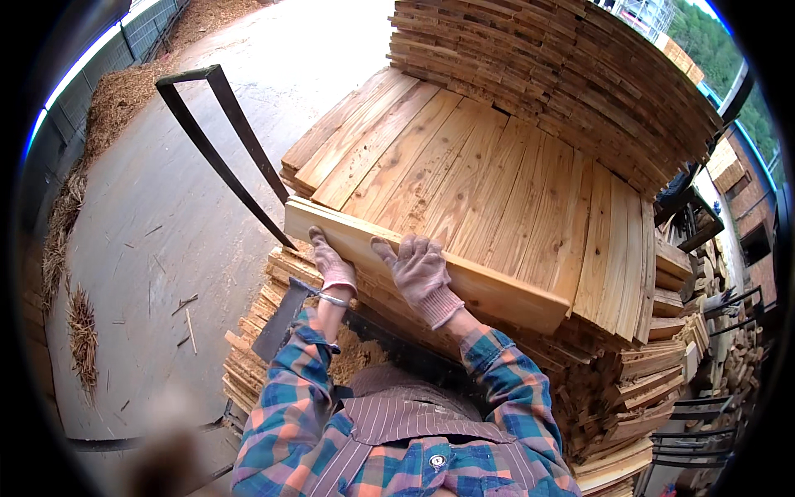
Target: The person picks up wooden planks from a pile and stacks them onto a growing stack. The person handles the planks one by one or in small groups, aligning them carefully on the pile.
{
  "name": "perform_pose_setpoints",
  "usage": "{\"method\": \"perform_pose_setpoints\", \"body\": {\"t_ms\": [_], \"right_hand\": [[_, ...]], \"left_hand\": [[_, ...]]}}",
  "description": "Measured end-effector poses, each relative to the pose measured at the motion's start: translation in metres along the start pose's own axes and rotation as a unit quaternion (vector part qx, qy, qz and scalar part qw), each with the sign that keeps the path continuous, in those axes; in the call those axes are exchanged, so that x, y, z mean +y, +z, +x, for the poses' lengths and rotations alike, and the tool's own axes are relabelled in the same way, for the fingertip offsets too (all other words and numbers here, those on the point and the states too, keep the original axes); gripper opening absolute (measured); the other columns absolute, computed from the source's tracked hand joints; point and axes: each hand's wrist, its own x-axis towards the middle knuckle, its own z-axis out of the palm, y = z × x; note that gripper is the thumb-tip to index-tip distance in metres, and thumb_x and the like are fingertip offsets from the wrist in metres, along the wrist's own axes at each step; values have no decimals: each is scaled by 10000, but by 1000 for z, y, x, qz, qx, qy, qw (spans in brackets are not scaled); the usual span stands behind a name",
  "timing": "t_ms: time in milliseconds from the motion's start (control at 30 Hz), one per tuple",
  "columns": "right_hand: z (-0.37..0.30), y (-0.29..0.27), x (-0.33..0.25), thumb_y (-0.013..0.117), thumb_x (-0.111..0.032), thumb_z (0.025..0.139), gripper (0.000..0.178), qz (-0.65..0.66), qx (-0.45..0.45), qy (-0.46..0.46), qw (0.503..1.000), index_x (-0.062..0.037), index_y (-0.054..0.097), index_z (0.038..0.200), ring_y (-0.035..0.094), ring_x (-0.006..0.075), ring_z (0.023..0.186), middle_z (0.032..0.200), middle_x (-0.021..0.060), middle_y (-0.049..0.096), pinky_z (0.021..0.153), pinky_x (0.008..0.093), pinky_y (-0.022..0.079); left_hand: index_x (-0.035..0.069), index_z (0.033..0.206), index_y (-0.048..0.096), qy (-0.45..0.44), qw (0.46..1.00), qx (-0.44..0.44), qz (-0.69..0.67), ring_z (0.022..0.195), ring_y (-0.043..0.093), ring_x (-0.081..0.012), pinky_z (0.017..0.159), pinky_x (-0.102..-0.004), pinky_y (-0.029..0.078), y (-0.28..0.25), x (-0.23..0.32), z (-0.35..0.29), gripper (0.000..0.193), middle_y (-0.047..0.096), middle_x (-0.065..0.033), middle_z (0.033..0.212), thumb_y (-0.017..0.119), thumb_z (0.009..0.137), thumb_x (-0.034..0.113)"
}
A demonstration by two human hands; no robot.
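A long, pale wooden board (505, 291) stands tilted on its edge along the near side of a layer of boards (464, 166) laid side by side. My left hand (334, 269), in a dirty pinkish work glove, grips it near its left end, thumb on the near face and the other fingers mostly hidden. My right hand (421, 277), gloved alike, holds the board around its middle, with fingers bent over the top edge. Its thumb points left along the near face. Sawdust is scattered over the flat boards.
Behind the layer rises a tall stack of boards (546, 74). A black metal frame (240, 124) stands at the left, beside a concrete floor (157, 224) with wood scraps. More stacked planks (650, 373) lie at the right, and bark chips (124, 108) line the far-left wall.
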Motion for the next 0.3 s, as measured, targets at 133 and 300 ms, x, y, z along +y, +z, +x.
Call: {"method": "perform_pose_setpoints", "body": {"t_ms": [133, 300], "right_hand": [[8, 9, -3, 464, -189, 939, 541, -51, 91, 4, 995, -276, 379, 1466, 478, 253, 890, 1024, 100, 520, 727, 417, 397], [12, -20, 20, 533, -289, 911, 598, 65, -112, 26, 991, -281, 349, 1480, 507, 210, 916, 1014, 73, 522, 742, 369, 413]], "left_hand": [[-118, 1463, 80, 32, 990, 120, 66, 1164, 545, -275, 981, -309, 452, 50, -23, 29, 1040, 262, -240, 1521, 760, 723, 150], [-90, 1482, 70, 191, 972, 127, 55, 1008, 604, -263, 869, -274, 508, 20, -41, 8, 1001, 201, -167, 1566, 729, 750, 91]]}}
